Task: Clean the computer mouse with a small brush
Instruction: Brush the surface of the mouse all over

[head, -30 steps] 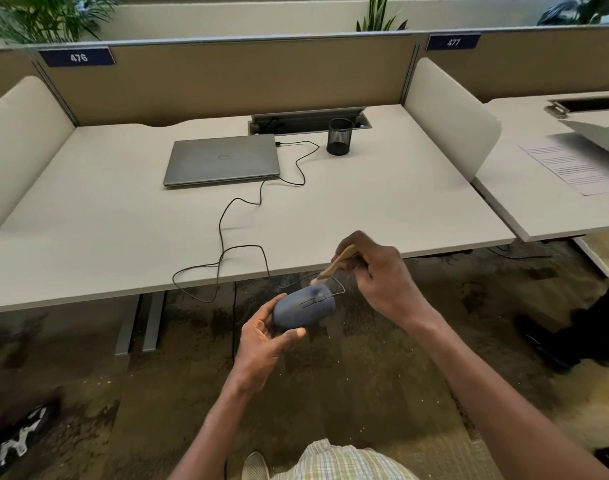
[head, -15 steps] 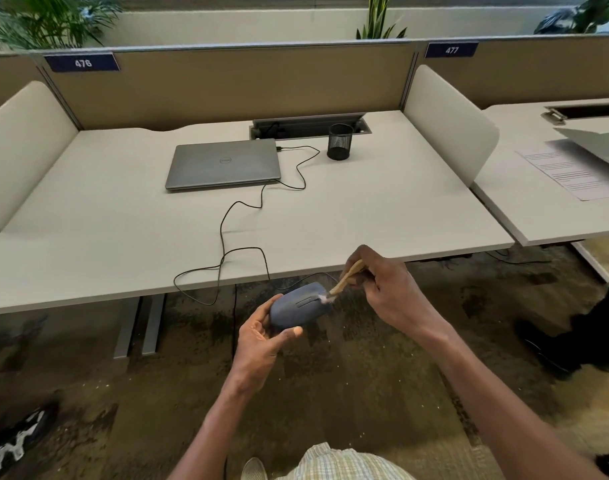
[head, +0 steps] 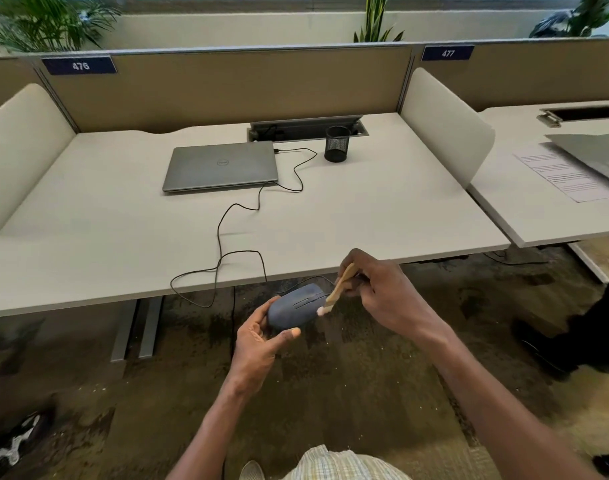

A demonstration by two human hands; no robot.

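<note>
Computer mouse point(head: 298, 305): grey-blue, corded, held in the air at lower centre of the frame, just below the desk point(head: 123, 237) edge. Left hand point(head: 261, 344): cups the mouse from beneath, fingers curled round its rear, thumb extended alongside. Right hand point(head: 382, 292): fingers pinched together on a small brush point(head: 337, 289) with a wooden handle; its pale bristles touch the mouse's right side. Closed laptop point(head: 221, 165) and black mesh cup point(head: 337, 144): on the desk, upper centre. Cable point(head: 227, 233) trails across the desktop.

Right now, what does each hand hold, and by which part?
Left hand holds the mouse by its rear end; right hand holds the brush by its handle.
</note>
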